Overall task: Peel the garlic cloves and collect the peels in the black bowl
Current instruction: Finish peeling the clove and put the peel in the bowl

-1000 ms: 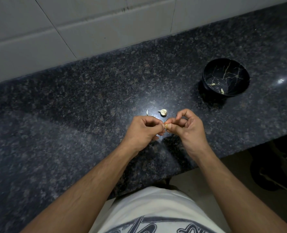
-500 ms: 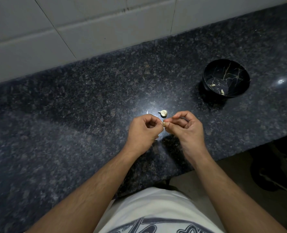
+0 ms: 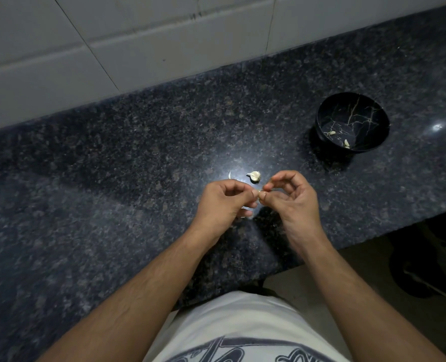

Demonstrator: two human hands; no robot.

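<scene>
Over dark granite counter [image 3: 112, 205]: left hand [image 3: 224, 199] and right hand [image 3: 289, 197] pinching one garlic clove [image 3: 261, 193]; spare clove [image 3: 254, 176] just beyond; black bowl [image 3: 321, 118] far right, holding peels [image 3: 346, 143].

Dark speckled granite counter [image 3: 112, 178]; white tiled wall [image 3: 138, 35] behind; beige floor [image 3: 360, 270] below.

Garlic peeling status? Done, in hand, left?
Done: a few peel scraps lie in the black bowl. In hand: left hand and right hand pinch a clove between them. Left: another clove and a peel sliver on the counter.
</scene>
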